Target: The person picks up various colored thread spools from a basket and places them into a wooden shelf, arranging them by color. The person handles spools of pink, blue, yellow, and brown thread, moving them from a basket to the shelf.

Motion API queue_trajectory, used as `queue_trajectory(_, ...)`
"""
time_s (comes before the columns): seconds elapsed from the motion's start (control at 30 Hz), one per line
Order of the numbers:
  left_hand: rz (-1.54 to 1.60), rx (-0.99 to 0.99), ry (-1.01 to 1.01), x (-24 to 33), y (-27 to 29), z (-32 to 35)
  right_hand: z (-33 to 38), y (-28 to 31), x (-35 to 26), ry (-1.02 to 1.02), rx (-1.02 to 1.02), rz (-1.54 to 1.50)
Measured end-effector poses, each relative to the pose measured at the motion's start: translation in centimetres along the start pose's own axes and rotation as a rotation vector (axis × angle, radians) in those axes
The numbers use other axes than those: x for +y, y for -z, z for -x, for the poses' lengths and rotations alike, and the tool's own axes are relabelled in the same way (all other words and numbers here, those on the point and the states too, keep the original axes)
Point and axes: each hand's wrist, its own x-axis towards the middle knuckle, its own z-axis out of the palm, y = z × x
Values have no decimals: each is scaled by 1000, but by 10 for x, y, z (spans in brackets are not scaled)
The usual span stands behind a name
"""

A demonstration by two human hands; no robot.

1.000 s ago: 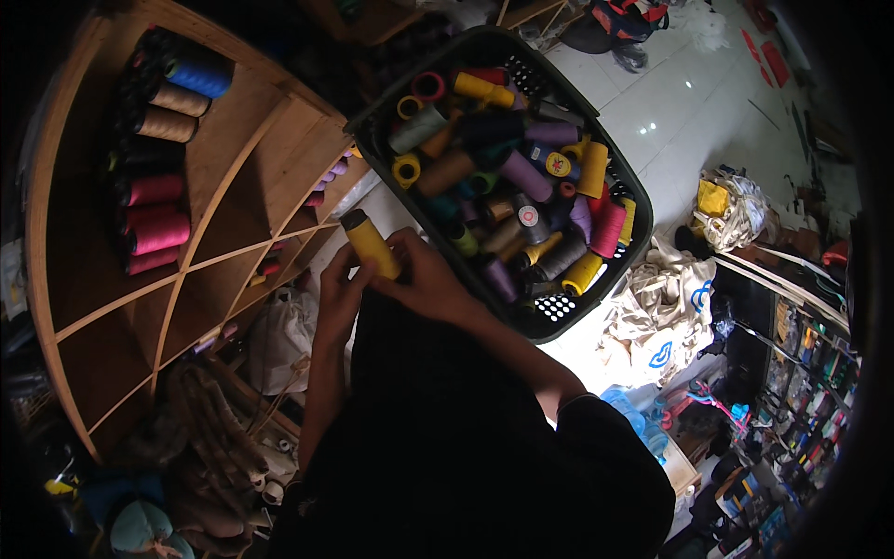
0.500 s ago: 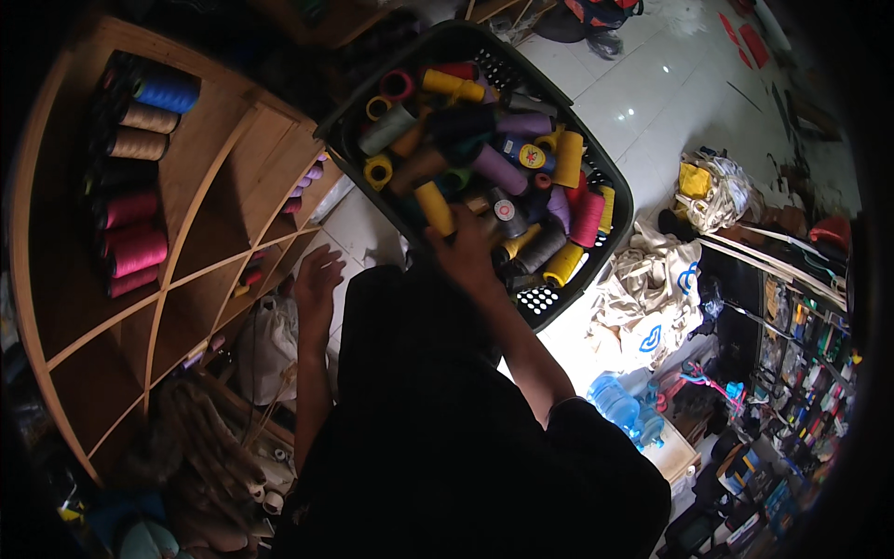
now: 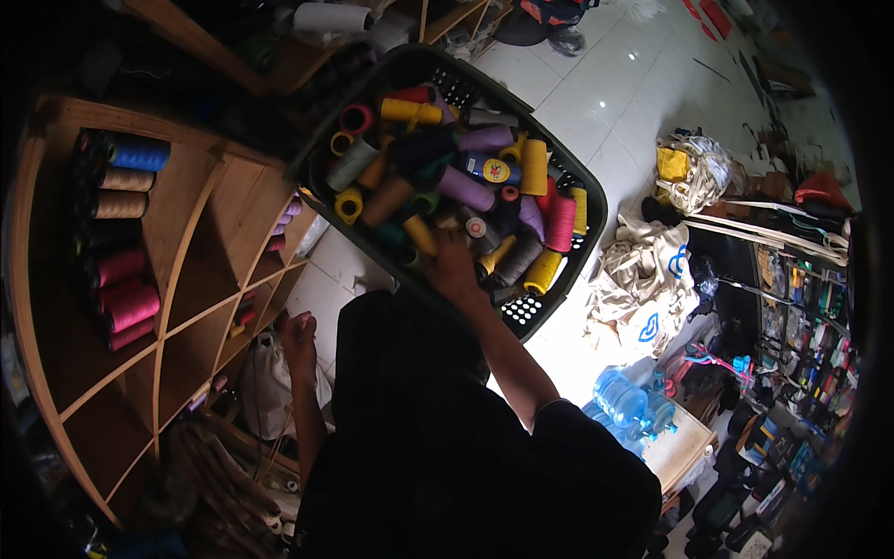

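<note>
A dark plastic basket (image 3: 591,210) with perforated sides is heaped with thread spools in yellow, purple, pink, grey and other colours. My right hand (image 3: 453,270) reaches over its near edge, fingers closed on a yellow thread spool (image 3: 419,235) among the others. Beside the fingers lies a dark grey spool (image 3: 482,235) with a round pink-and-white label. My left hand (image 3: 298,343) hangs between the basket and the wooden shelf, loosely bent with fingers apart, and nothing shows in it.
The wooden cubby shelf (image 3: 191,247) at left holds blue, tan and pink spools (image 3: 130,306). Cream cloth bags (image 3: 643,279) lie on the tiled floor (image 3: 596,102) at right, near blue water bottles (image 3: 622,396). A white bag (image 3: 270,387) stands below my left hand.
The yellow spool under my right hand sits lower among the others. My left hand has moved down, its fingers more curled. The whole view has shifted, with the basket appearing further left and lower.
</note>
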Motion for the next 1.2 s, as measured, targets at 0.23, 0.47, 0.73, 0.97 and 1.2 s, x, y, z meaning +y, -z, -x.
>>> queue_trajectory(0.23,-44,27,-64,-18,5,-6,-5,-2,12,66,-15,15)
queue_trajectory(0.47,-13,122,-102,-6,4,5,-27,18,-13,-13,-44,-67)
queue_trajectory(0.73,4,130,-172,-47,0,5,-61,51,15,250,-602,328)
queue_trajectory(0.97,22,211,-183,-21,-19,16,-11,-10,17,-82,-383,332)
queue_trajectory(1.2,95,200,-221,18,-10,30,-23,17,59,347,-289,136)
